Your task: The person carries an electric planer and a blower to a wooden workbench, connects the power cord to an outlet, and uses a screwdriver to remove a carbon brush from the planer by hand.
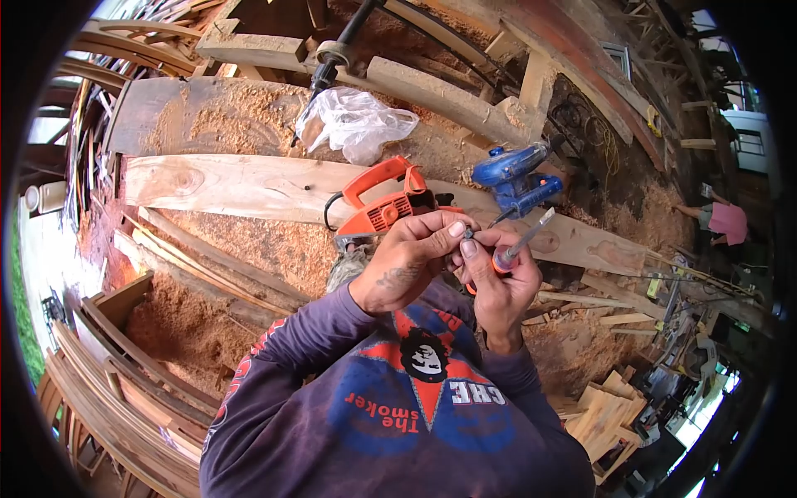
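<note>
My left hand (413, 259) is closed, thumb and forefinger pinching a tiny dark part (469, 235). My right hand (500, 282) meets it there, its thumb tip against the same part. A screwdriver (526, 237) with an orange handle is also tucked in my right hand, its shaft pointing up and to the right. What the tiny part is cannot be made out. Just beyond my left hand, an orange power tool (385, 214) with a looped handle rests on a long wooden plank (237, 187), partly hidden by my fingers.
A blue blower-like power tool (516, 181) stands right of the orange tool. Beyond the plank lies a clear plastic bag (359, 124). Sawdust and shavings (187, 332) cover much around me. Stacked boards (116, 415) lie at lower left. Another person (724, 219) is far right.
</note>
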Available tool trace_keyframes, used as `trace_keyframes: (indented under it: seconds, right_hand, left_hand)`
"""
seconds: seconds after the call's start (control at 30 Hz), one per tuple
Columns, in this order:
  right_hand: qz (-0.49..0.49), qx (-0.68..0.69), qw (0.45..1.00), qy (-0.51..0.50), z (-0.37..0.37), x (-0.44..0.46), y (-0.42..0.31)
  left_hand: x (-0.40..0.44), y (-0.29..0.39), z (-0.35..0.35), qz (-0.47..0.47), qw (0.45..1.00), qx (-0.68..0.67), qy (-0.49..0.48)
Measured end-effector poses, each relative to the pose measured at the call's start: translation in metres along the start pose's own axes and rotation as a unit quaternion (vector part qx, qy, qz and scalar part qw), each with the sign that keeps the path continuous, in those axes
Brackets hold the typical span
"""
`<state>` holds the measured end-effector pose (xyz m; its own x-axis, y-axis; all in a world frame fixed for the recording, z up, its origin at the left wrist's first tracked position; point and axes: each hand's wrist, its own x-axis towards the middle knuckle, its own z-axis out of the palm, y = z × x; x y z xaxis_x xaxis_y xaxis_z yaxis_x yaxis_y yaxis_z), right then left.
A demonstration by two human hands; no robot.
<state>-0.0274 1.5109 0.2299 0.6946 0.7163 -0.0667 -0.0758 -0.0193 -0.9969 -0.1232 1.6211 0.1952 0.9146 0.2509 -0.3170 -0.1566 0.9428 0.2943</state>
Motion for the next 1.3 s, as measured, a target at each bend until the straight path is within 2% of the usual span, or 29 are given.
trace_keyframes:
  seconds: [0.1, 0.2, 0.3, 0.4, 0.47, 0.57, 0.63, 0.77, 0.83, 0.87, 0.97, 1.1, 1.13, 1.2, 1.23, 1.27, 1.3]
  right_hand:
    - [-0.021, -0.041, 0.999, 0.020, 0.000, -0.001, 0.001]
    - [-0.039, -0.082, 0.996, 0.009, -0.008, -0.002, 0.007]
    - [-0.044, -0.058, 0.997, 0.024, -0.013, -0.003, 0.011]
    - [0.012, -0.027, 0.999, 0.033, -0.016, -0.004, 0.001]
    - [0.039, -0.005, 0.999, -0.009, -0.028, -0.006, 0.003]
    - [0.066, 0.018, 0.996, -0.056, -0.039, -0.008, 0.004]
    - [0.122, 0.115, 0.983, -0.071, -0.042, -0.011, 0.004]
    - [0.112, 0.081, 0.988, -0.075, -0.036, -0.010, 0.004]
    - [0.095, -0.048, 0.991, -0.077, -0.031, -0.009, 0.001]
    - [0.096, -0.051, 0.991, -0.073, -0.031, -0.008, 0.002]
    - [0.174, -0.014, 0.975, -0.135, -0.033, -0.005, 0.008]
    - [0.189, -0.001, 0.965, -0.179, -0.034, -0.001, 0.020]
    - [0.190, -0.001, 0.966, -0.177, -0.033, -0.001, 0.029]
    - [0.129, -0.042, 0.988, -0.080, -0.026, -0.002, 0.044]
    - [0.119, -0.009, 0.993, -0.027, -0.017, -0.001, 0.045]
    - [0.118, -0.011, 0.993, -0.022, -0.016, -0.003, 0.043]
    - [0.119, 0.040, 0.992, 0.005, -0.017, -0.004, 0.041]
  left_hand:
    - [0.000, -0.001, 0.001, 0.005, 0.999, 0.019, 0.032]
    - [0.002, -0.005, -0.003, 0.028, 0.996, 0.080, 0.032]
    - [0.002, -0.007, -0.005, 0.022, 0.994, 0.104, 0.003]
    - [0.001, -0.005, -0.009, 0.033, 0.987, 0.152, -0.044]
    - [-0.001, -0.002, -0.009, 0.021, 0.985, 0.167, -0.034]
    - [0.001, 0.000, -0.018, -0.041, 0.976, 0.197, -0.080]
    - [0.001, -0.001, -0.022, -0.041, 0.977, 0.193, -0.081]
    - [-0.004, 0.002, -0.023, -0.046, 0.979, 0.190, -0.059]
    - [-0.008, 0.005, -0.025, -0.051, 0.976, 0.207, -0.051]
    - [-0.010, 0.006, -0.027, -0.055, 0.972, 0.223, -0.043]
    - [-0.015, 0.010, -0.035, -0.059, 0.963, 0.254, -0.070]
    - [-0.018, 0.006, -0.048, -0.061, 0.956, 0.277, -0.071]
    - [-0.018, 0.006, -0.049, -0.067, 0.956, 0.276, -0.069]
    - [-0.022, 0.007, -0.040, -0.088, 0.961, 0.255, -0.068]
    - [-0.024, 0.007, -0.035, -0.106, 0.964, 0.233, -0.067]
    - [-0.024, 0.004, -0.031, -0.109, 0.964, 0.233, -0.071]
    - [-0.021, 0.001, -0.027, -0.057, 0.973, 0.222, -0.040]
